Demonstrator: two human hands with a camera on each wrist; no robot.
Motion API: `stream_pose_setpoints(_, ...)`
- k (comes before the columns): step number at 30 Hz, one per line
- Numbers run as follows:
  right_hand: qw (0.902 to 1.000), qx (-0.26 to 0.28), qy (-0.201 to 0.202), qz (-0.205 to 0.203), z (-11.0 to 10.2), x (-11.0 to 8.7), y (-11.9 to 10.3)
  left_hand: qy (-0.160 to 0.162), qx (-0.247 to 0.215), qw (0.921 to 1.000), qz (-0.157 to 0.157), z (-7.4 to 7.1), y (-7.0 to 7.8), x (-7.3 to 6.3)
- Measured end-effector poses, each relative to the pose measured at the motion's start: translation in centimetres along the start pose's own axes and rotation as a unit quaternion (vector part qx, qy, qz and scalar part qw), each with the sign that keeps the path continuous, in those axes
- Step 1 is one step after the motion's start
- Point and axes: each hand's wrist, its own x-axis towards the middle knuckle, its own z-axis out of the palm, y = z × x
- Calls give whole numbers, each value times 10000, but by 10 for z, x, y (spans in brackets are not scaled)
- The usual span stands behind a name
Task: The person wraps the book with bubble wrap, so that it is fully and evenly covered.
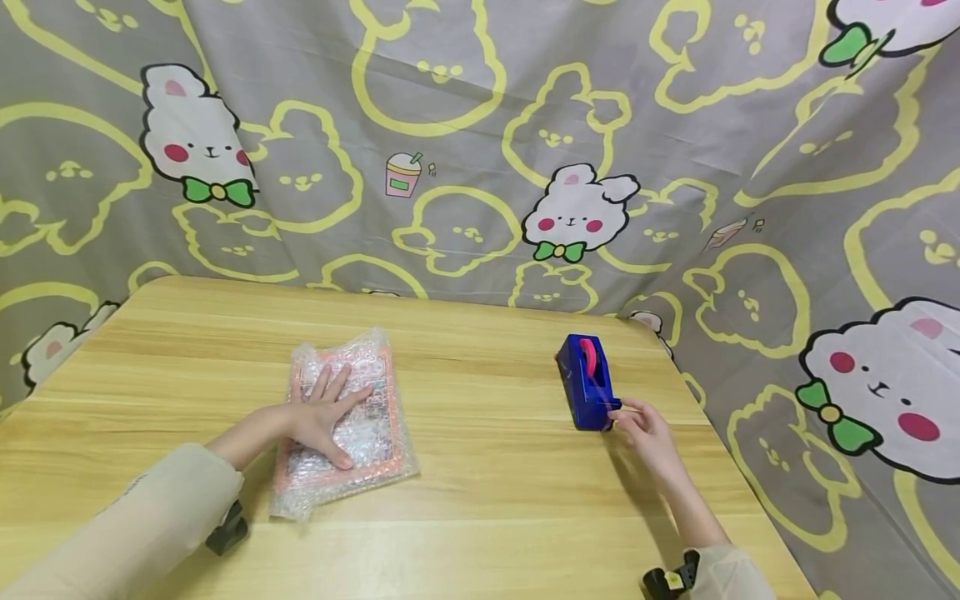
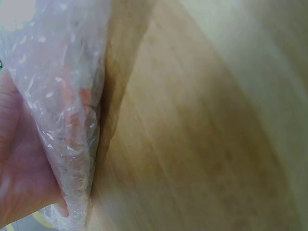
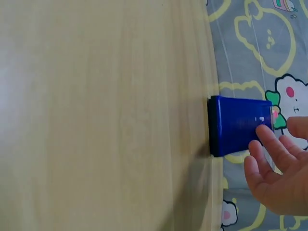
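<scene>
My left hand (image 1: 326, 423) lies flat with spread fingers on a flat, bubble-wrapped item (image 1: 375, 433). Its pink-orange border and patterned middle show through the clear wrap. In the left wrist view, part of the palm (image 2: 26, 159) shows beside the crinkled bubble wrap (image 2: 72, 106). On the right, a blue tape dispenser (image 1: 582, 400) with a pink-red core (image 1: 588, 358) stands on the table. My right hand (image 1: 647, 429) is at its cutter end, thumb and forefinger close to the tape's end. In the right wrist view, the fingers (image 3: 272, 144) are loosely extended beside the dispenser (image 3: 243, 125).
Both things are on a light wood-grain table (image 1: 480, 533). A grey curtain (image 1: 465, 150) with yellow outlines and white rabbits hangs behind the table and at its sides. Dark wrist cameras sit by both cuffs.
</scene>
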Motion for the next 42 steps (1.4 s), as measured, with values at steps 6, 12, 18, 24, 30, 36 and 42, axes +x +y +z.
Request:
stream_pose_setpoints(6, 9986, 449, 248, 91, 11, 9, -2, 43, 20, 10000, 35, 0, 2, -1)
stream_pose_setpoints(12, 9954, 607, 674, 292, 19, 15, -2, 69, 45, 10000, 54, -1, 3, -2)
stream_pose_setpoints(18, 9928, 750, 834, 430, 22, 17, 0, 40, 37, 10000, 29, -1, 4, -2)
stream_pose_setpoints(24, 9894, 1089, 947, 158, 25, 19, 6, 8, 11, 10000, 23, -1, 4, -2)
stream_pose_setpoints(30, 9860, 1392, 902, 163, 24, 22, 13, 3, 35, 10000, 11, 1, 1, -1)
stream_pose_setpoints(36, 9892, 1275, 648, 319, 19, 22, 9, 31, 55, 10000, -30, 1, 1, -1)
stream_pose_setpoints(42, 9912, 1238, 454, 120, 14, 23, 11, 42, 17, 10000, 10, 0, 1, -1)
